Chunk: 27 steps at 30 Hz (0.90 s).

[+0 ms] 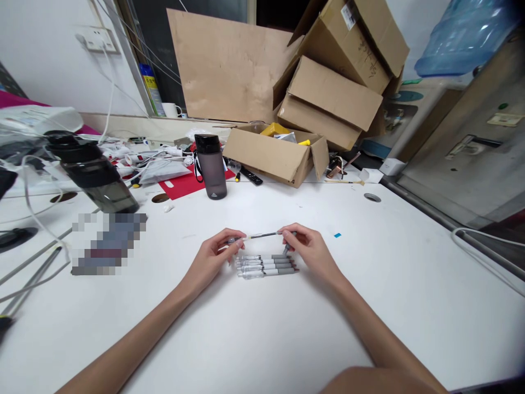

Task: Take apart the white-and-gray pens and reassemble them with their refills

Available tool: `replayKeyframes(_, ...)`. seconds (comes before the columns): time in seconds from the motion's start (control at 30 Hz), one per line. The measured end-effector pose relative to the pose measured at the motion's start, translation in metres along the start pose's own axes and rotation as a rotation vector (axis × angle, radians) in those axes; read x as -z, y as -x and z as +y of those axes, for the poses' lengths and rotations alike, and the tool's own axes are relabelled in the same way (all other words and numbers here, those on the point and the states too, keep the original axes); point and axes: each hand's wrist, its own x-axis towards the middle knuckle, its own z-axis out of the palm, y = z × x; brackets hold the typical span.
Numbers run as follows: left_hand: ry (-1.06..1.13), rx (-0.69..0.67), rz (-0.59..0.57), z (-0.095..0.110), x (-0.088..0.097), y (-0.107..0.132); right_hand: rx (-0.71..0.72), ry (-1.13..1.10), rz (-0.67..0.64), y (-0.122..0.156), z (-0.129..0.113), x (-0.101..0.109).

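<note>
My left hand is closed on the clear end of a pen that has been taken apart. From it a thin dark pen refill stretches across to my right hand, whose thumb and fingers pinch its other end. A short grey pen part sticks out below the right fingers; whether they grip it or it rests on the table is hard to tell. Just beneath both hands, several white-and-grey pens lie side by side in a row, their clear ends to the left.
On the white table stand a dark bottle and a larger bottle at left, near a blurred-out flat object. Behind are a cardboard box, a remote and cables. A small blue scrap lies right.
</note>
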Motion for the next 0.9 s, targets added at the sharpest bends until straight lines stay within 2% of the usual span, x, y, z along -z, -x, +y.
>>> replayKeyframes(0.17, -0.031, -0.015, 0.000, 0.001, 0.000, 0.001, -0.021, 0.023, -0.048, 0.002, 0.005, -0.005)
replayKeyframes(0.47, -0.049, -0.023, 0.027, 0.004, 0.000, 0.000, -0.034, 0.017, -0.084, 0.000, 0.003, 0.000)
replayKeyframes(0.63, -0.025, -0.028, 0.079, 0.004, 0.002, -0.001, 0.017, -0.002, 0.043, -0.004, 0.007, 0.005)
replayKeyframes(0.77, 0.008, -0.016, 0.098, 0.003, 0.003, -0.001, 0.021, -0.118, 0.147, -0.007, 0.005, 0.006)
replayKeyframes(0.9, 0.025, -0.006, 0.105, 0.004, 0.003, 0.000, 0.007, -0.183, 0.181, -0.008, 0.001, 0.006)
